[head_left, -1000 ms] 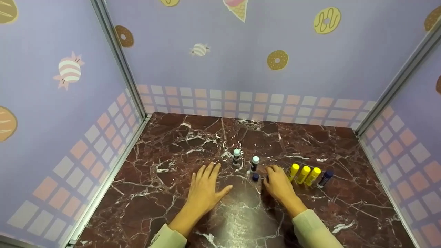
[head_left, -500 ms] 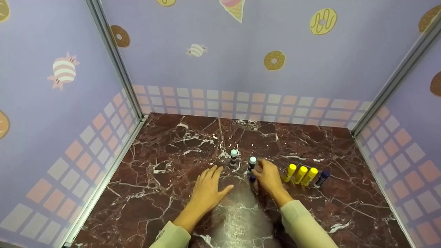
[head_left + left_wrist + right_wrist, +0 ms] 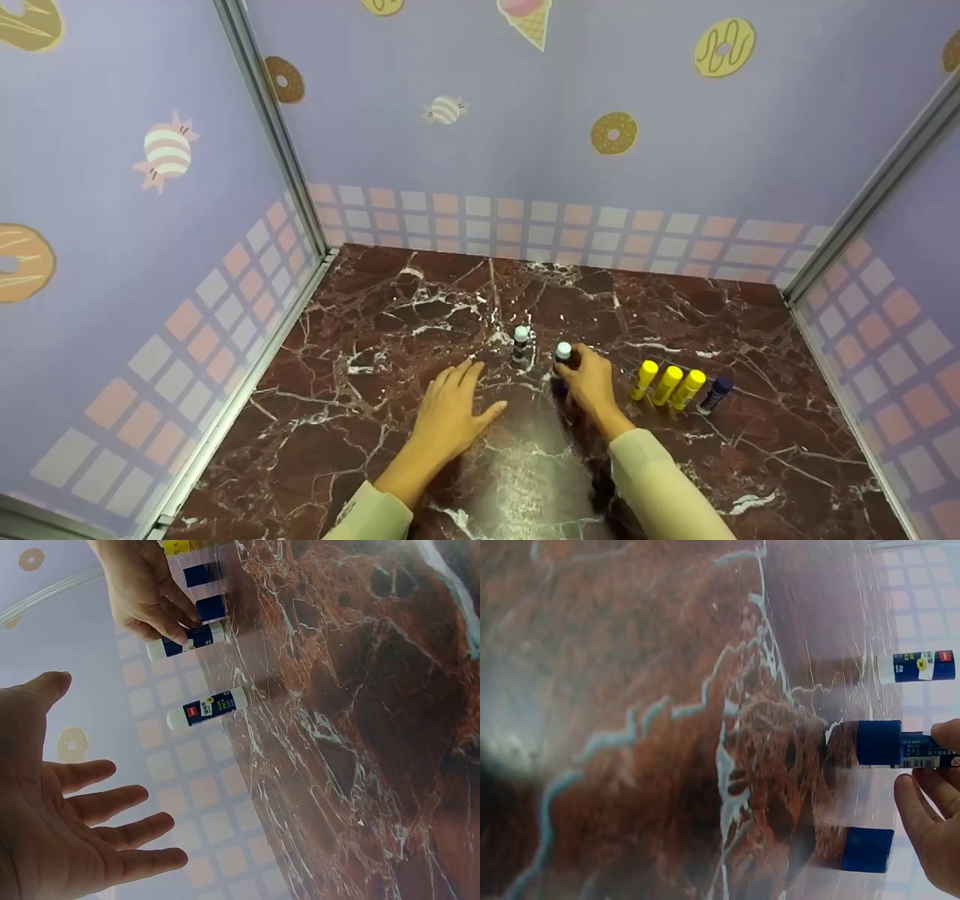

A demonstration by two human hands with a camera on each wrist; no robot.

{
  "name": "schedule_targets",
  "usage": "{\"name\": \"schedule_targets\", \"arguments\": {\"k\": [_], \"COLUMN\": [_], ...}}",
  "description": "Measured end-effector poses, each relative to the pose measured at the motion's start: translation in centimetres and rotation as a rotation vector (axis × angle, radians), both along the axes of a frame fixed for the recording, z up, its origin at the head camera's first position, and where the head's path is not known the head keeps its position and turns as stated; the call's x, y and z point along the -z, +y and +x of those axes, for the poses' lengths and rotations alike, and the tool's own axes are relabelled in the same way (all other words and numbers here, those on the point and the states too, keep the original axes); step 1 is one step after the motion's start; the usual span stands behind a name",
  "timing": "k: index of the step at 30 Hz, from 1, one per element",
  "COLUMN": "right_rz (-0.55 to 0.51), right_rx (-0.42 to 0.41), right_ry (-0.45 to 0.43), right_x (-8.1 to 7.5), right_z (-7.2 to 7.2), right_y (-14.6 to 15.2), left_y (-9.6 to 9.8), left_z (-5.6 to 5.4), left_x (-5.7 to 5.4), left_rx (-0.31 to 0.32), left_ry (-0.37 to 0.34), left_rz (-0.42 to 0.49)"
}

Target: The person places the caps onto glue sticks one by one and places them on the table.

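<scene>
My right hand (image 3: 591, 379) pinches a dark blue glue stick (image 3: 563, 350) with a pale end, upright on the marble-patterned table. In the right wrist view, a blue cap (image 3: 879, 742) stands in front of the held glue stick (image 3: 919, 751), and another blue cap (image 3: 868, 849) stands beside it. A second blue-and-white glue stick (image 3: 520, 343) stands upright to the left; its label shows in the left wrist view, on the glue stick (image 3: 208, 709). My left hand (image 3: 448, 412) is spread flat near the table, fingers straight, holding nothing.
Three yellow glue sticks (image 3: 667, 385) stand in a row right of my right hand. A dark blue capped glue stick (image 3: 716, 395) ends that row. Purple patterned panels (image 3: 465, 150) enclose the back and sides of the table (image 3: 375, 315).
My right hand has moved left, away from the yellow glue sticks, and taken hold of the nearer pale-ended glue stick. My left hand stays almost in place.
</scene>
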State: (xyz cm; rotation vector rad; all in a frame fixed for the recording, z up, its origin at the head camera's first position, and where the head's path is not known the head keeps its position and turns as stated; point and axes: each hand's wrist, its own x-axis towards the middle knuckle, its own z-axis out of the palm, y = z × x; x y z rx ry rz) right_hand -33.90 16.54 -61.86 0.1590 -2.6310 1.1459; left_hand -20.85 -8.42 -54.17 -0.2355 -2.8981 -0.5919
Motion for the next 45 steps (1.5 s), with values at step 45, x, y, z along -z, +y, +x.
{"name": "schedule_targets", "arguments": {"k": [45], "right_rz": [-0.357], "right_rx": [-0.009], "right_ry": [0.182], "right_x": [-10.2], "right_z": [15.0], "right_y": [1.6], "left_y": [-0.1], "left_z": [-0.6], "left_x": [0.9], "left_rx": [0.033], "left_ry": [0.026], "left_rz": [0.043]}}
